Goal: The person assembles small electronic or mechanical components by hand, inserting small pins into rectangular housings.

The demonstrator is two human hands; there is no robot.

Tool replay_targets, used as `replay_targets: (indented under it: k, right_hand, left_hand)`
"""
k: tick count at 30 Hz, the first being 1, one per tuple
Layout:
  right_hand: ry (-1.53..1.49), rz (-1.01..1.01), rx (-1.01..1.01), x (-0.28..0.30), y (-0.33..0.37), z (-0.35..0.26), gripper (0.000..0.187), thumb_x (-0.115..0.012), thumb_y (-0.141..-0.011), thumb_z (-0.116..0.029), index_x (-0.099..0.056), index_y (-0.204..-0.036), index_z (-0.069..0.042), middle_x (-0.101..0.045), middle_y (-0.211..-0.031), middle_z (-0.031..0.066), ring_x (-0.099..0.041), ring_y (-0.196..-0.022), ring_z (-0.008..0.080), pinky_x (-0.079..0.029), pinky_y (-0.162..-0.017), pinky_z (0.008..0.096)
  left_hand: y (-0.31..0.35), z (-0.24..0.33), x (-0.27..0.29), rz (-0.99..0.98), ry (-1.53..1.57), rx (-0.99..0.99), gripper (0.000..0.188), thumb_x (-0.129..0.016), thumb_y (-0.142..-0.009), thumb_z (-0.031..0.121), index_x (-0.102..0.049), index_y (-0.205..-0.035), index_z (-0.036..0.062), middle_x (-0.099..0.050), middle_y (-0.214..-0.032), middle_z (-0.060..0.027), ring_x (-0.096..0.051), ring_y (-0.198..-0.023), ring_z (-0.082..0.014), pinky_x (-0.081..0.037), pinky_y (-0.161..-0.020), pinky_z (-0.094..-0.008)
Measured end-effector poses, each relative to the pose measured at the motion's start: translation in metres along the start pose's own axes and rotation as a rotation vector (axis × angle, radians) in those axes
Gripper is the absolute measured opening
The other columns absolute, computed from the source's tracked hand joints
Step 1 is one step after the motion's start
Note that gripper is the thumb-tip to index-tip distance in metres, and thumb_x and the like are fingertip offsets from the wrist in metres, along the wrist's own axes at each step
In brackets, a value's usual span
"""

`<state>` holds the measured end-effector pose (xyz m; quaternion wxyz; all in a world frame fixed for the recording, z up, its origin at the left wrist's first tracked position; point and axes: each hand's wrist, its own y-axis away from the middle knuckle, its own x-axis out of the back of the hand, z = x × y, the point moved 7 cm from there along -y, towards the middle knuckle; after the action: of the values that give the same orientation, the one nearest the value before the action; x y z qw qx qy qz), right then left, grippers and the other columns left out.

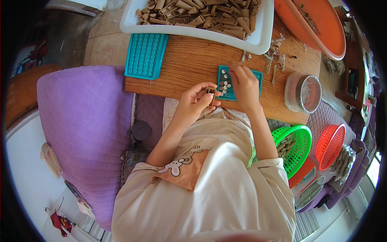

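My left hand [189, 105] is closed on a small brown plastic casing [209, 101], held upright by thumb and fingers at the table's near edge, its open hollow side showing. Just to its right lies a small teal tray [230, 94] with several round silvery button cells [224, 84] loose in its left part. Over that tray's right part, my right hand [246, 86] has its fingertips pinched together near the far edge. Whatever sits between those fingertips is too small and hidden to make out.
A white tub [193, 37] of brown casings stands at the back of the wooden table [189, 60]. Stacked teal trays [145, 56] lie left. Right are an orange basin [332, 40], a clear round container [292, 94], and green [307, 141] and red baskets [331, 147].
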<state>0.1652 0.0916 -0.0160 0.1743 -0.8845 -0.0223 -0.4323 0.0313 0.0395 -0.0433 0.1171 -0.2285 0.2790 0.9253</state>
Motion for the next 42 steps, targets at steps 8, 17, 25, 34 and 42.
replay_targets:
  k: [8, 17, 25, 34, 42]
  right_hand:
    - [-0.341, 0.245, -0.024, 0.035, 0.025, -0.052, 0.021, -0.059, -0.067, 0.006, -0.055, -0.086, -0.002, -0.058, -0.076, 0.0071, -0.056, -0.067, 0.0214, -0.046, -0.056, 0.0292]
    - [-0.41, 0.098, 0.104, 0.027, 0.033, -0.045, 0.02, -0.06, -0.067, 0.005, -0.056, -0.085, -0.003, -0.058, -0.077, 0.0076, -0.057, -0.07, 0.0224, -0.047, -0.058, 0.03]
    - [-0.116, 0.07, -0.233, 0.0, 0.031, 0.013, 0.016, -0.059, -0.072, -0.002, -0.057, -0.088, -0.005, -0.058, -0.074, 0.0101, -0.055, -0.068, 0.025, -0.045, -0.058, 0.0316]
    - [-0.34, 0.196, -0.23, 0.023, 0.029, -0.016, 0.016, -0.062, -0.068, 0.002, -0.056, -0.082, -0.005, -0.058, -0.073, 0.0083, -0.056, -0.062, 0.0231, -0.045, -0.054, 0.0283]
    - [-0.398, 0.127, -0.007, 0.03, 0.031, -0.045, 0.018, -0.064, -0.064, 0.004, -0.054, -0.078, -0.004, -0.058, -0.072, 0.0064, -0.056, -0.061, 0.0211, -0.045, -0.052, 0.0277]
  left_hand:
    - [0.001, 0.003, -0.014, -0.07, 0.027, -0.012, 0.027, -0.046, -0.085, 0.007, -0.043, -0.111, -0.0008, -0.057, -0.095, -0.0066, -0.057, -0.076, -0.0103, -0.049, -0.065, -0.0213]
    - [-0.002, -0.006, -0.01, -0.051, 0.013, 0.001, 0.024, -0.045, -0.084, 0.005, -0.046, -0.107, -0.0012, -0.057, -0.091, -0.0085, -0.058, -0.076, -0.0119, -0.049, -0.063, -0.0225]
    - [0.0, -0.001, 0.005, 0.032, 0.017, -0.034, 0.02, -0.044, -0.082, 0.007, -0.049, -0.101, 0.0024, -0.058, -0.09, -0.0107, -0.059, -0.073, -0.0149, -0.049, -0.062, -0.025]
    - [0.003, 0.0, -0.008, 0.013, 0.024, 0.039, 0.025, -0.046, -0.084, 0.008, -0.046, -0.108, 0.001, -0.057, -0.095, -0.009, -0.059, -0.077, -0.0124, -0.048, -0.064, -0.0212]
    - [0.003, 0.0, -0.018, -0.059, -0.084, 0.014, 0.028, -0.046, -0.086, 0.008, -0.044, -0.111, -0.0033, -0.057, -0.086, -0.0049, -0.054, -0.073, -0.0076, -0.045, -0.063, -0.0191]
